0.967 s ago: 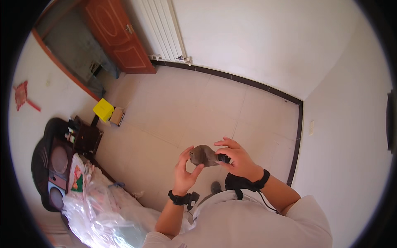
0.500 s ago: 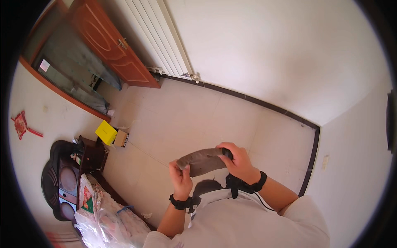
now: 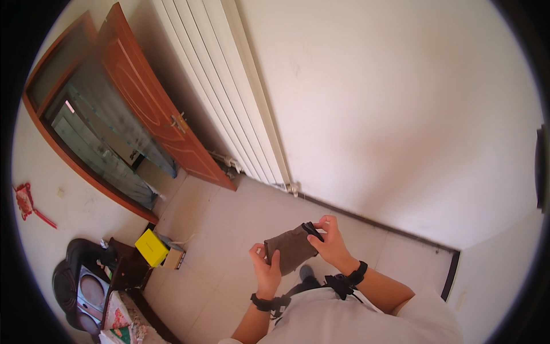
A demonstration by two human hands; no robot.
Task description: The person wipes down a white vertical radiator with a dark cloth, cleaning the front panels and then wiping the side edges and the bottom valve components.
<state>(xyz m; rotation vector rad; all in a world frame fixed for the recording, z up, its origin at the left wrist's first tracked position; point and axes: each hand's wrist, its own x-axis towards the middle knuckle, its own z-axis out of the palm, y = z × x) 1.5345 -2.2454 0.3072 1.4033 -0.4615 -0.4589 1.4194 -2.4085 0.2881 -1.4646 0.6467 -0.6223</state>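
Observation:
A brown, soft, flat piece of cloth [image 3: 291, 247] is stretched between my two hands in front of my body; its exact kind does not show. My left hand [image 3: 267, 273] pinches its left edge, thumb on the near face and fingers behind. At the upper right corner my right hand [image 3: 334, 247] grips a small black piece [image 3: 312, 231] that lies against the cloth. Whether that piece is part of the cloth, I cannot tell. Both wrists wear black bands.
An orange-brown door [image 3: 149, 97] stands ajar at the far left beside a white radiator [image 3: 223, 86]. A yellow box [image 3: 152, 247] sits on the floor near a dark wooden cabinet [image 3: 129, 264]. A bed corner with patterned covers [image 3: 123, 321] is at lower left. My shoe [image 3: 307, 271] shows below the cloth.
The cloth has tilted so its broad face shows, where earlier its curved upper edge faced me. My view has shifted upward, and both hands appear lower and farther right.

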